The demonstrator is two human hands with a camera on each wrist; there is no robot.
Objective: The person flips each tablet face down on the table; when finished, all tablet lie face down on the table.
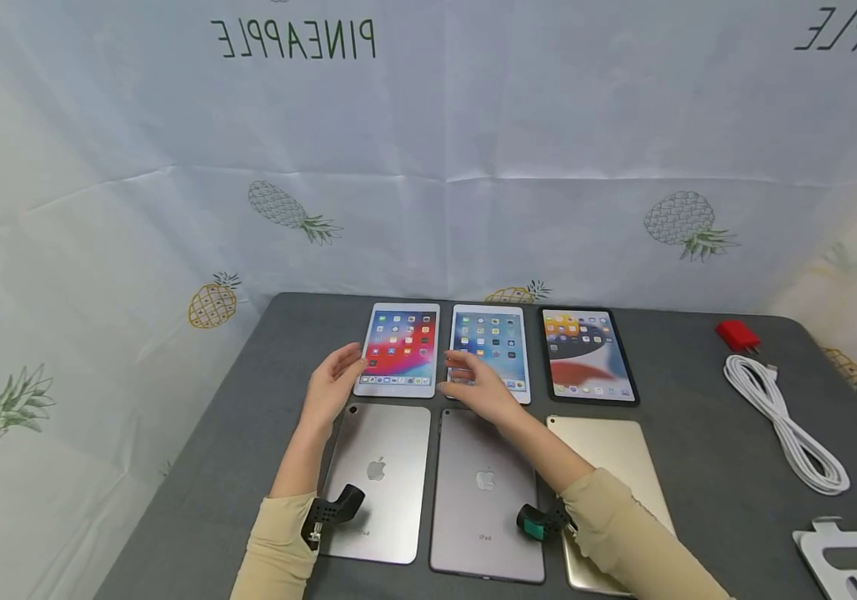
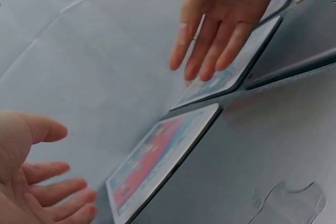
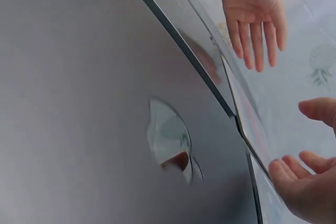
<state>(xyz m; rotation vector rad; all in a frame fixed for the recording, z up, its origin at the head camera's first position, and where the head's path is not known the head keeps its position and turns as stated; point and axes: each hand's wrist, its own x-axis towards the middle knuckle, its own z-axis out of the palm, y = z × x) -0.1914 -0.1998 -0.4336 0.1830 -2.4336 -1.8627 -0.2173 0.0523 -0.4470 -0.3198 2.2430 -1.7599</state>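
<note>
White cable [image 1: 784,417] beside 6 tablets [image 1: 399,350]

Head view looks forward and down from above the worktop [image 1: 699,467], taking in all six tablets and the backdrop. Left wrist view sits low and close, grazing along the worktop toward the red-screen tablet [image 2: 157,163]. Right wrist view skims a face-down tablet [image 3: 94,119] very near. All three share both open hands.

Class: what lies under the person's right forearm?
Under the right forearm lie a face-down grey tablet and a gold tablet; the sleeve hides part of the gold one.
</note>
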